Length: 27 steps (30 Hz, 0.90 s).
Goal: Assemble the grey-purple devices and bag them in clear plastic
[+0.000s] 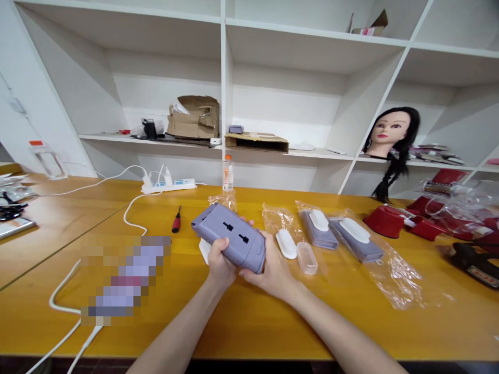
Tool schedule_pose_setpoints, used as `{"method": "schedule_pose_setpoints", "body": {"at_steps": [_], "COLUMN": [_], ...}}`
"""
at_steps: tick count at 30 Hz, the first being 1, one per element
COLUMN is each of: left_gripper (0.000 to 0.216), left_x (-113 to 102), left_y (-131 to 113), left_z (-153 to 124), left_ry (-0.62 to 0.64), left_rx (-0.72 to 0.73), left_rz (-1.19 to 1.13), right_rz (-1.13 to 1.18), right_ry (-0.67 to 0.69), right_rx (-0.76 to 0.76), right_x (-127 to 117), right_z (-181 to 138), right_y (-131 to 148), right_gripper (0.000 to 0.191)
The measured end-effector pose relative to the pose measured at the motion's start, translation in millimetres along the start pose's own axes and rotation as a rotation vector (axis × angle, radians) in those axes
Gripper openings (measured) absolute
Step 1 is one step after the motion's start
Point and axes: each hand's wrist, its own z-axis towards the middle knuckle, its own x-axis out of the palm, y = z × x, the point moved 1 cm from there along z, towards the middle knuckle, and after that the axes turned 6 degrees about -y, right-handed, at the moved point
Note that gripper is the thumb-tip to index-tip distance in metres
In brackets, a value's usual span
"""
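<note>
Yellow wooden table [249,322]: bare strip along near edge, below lilac case [230,236]. Case raised off tabletop, tilted. Left hand [219,262] curled round its lower edge, right hand [273,269] cupping its right end. Bagged lilac units [339,234] right of case, red-handled screwdriver [176,221] left, white cap [286,243] just right.

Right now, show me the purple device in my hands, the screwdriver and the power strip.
purple device [236,233]: head view, top face between the two slots.
screwdriver [176,224]: head view, red handle.
power strip [187,183]: head view, white body right of the plugs.
</note>
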Motion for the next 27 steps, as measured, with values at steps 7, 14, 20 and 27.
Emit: {"method": "schedule_pose_setpoints", "body": {"at_steps": [7,14,20,27], "left_gripper": [0.05,0.041,0.038,0.032], "left_x": [3.4,0.3,1.0,3.3], "left_y": [-10.1,-21.6,-17.7,-6.3], "left_z": [8.4,17.6,19.0,8.1], "left_ry": [0.012,-0.11,-0.249,-0.225], "left_rx": [-0.091,-0.121,-0.051,-0.064], "left_rz": [0.076,0.009,0.029,0.06], "right_rz": [0.861,0.666,-0.049,-0.196], "right_ry": [0.341,0.346,-0.088,-0.18], "right_rx": [0.511,0.498,0.061,-0.032], "right_x": [-1.0,-10.2,0.7,3.4], "right_z": [12.6,9.3,3.8,-0.7], "right_y": [-10.6,-4.0,-4.7,-13.7], "right_gripper": [0.059,0.073,0.11,0.086]}}
